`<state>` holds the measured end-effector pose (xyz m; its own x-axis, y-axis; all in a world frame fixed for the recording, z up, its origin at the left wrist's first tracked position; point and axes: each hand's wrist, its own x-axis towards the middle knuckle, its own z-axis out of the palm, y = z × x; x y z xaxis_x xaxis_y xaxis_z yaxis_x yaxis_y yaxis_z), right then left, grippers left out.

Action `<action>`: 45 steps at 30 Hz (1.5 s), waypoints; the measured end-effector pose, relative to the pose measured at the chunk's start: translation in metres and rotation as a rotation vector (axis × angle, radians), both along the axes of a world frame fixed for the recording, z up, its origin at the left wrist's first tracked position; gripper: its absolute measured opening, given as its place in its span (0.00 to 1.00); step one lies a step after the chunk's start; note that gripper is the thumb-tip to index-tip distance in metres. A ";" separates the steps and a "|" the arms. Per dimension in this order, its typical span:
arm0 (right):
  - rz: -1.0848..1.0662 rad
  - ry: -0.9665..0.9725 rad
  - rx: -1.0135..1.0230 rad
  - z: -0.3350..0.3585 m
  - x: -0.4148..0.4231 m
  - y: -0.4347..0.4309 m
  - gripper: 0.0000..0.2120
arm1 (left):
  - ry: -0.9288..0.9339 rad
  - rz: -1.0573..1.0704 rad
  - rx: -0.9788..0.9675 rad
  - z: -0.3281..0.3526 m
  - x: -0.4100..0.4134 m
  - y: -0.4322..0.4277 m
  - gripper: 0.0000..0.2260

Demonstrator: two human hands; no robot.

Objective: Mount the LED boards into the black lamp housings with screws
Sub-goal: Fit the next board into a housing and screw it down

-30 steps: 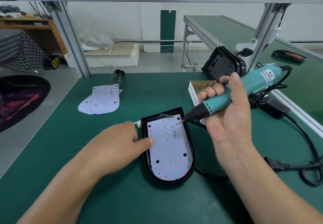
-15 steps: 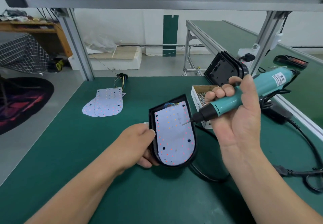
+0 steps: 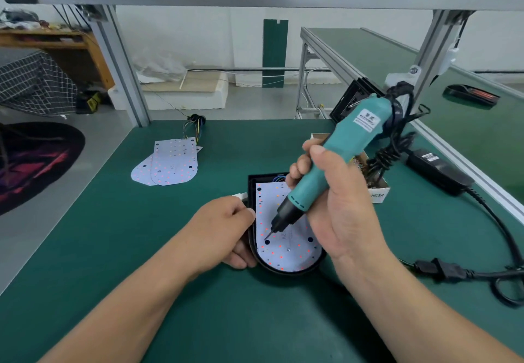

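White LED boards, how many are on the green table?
3. One board sits in the black lamp housing under the teal electric screwdriver; two loose boards overlap far left. Others may hide beneath.

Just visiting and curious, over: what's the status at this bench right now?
Left hand grips housing edge. Right hand holds screwdriver, bit at left hole of LED board. Nothing blocking the bit.

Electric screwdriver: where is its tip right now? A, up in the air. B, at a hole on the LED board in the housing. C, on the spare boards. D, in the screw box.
B: the right hand holds the electric screwdriver tip-down at a hole near the left edge of the LED board.
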<state>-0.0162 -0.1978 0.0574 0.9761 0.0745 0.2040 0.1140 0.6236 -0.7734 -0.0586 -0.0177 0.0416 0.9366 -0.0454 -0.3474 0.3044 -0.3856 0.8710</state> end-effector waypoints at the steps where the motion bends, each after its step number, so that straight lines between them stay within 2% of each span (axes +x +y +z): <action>1: -0.001 -0.006 -0.020 -0.001 -0.001 0.003 0.02 | 0.002 0.000 0.000 0.000 0.000 0.000 0.11; 7: 0.041 0.007 -0.040 -0.008 -0.005 0.011 0.08 | 0.008 -0.006 -0.005 0.001 0.000 0.000 0.11; 16: 0.019 0.003 0.017 -0.001 -0.003 0.005 0.06 | 0.012 -0.032 -0.004 0.000 0.001 0.002 0.12; 22: 0.006 0.036 0.100 0.005 0.004 -0.007 0.14 | -0.082 0.044 0.071 0.000 0.003 0.010 0.10; 25: 0.015 0.040 0.092 0.003 0.003 -0.005 0.12 | -0.114 0.070 0.096 0.000 0.005 0.013 0.09; 29: 0.033 0.001 0.016 0.001 -0.002 0.002 0.01 | -0.089 0.005 0.109 0.002 0.004 0.013 0.08; 34: 0.064 -0.005 -0.046 0.001 -0.005 0.004 0.03 | -0.089 -0.076 0.147 0.000 0.004 0.010 0.06; 45: 0.077 -0.017 -0.147 -0.006 -0.010 0.012 0.06 | -0.089 -0.066 0.050 -0.001 0.003 0.008 0.07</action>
